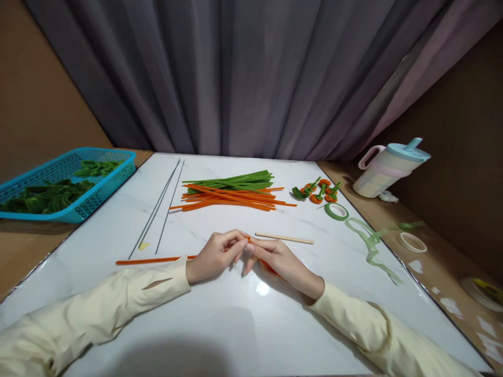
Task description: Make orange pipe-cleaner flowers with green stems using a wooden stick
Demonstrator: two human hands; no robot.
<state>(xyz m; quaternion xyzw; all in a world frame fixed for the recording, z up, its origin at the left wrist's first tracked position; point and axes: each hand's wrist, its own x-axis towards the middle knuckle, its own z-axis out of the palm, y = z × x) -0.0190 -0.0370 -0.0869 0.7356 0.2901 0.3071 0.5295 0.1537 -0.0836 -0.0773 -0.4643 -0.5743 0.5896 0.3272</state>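
Observation:
My left hand [218, 253] and my right hand [275, 259] meet at the middle of the white marble board [220, 324], fingertips pinched together on an orange pipe cleaner [151, 260]. Its long end trails left across the board behind my left wrist; a bent orange part shows under my right palm. A thin wooden stick [284, 239] lies just beyond my right hand, untouched. Both arms wear pale yellow sleeves.
A pile of orange and green pipe cleaners [231, 192] lies farther back, with thin dark wires [159, 209] to its left. Small finished orange-and-green pieces [319, 191], green tape rolls [336, 211] and loose tape sit right. A blue basket [66, 183] holds green coils; a pastel cup [387, 168] stands far right.

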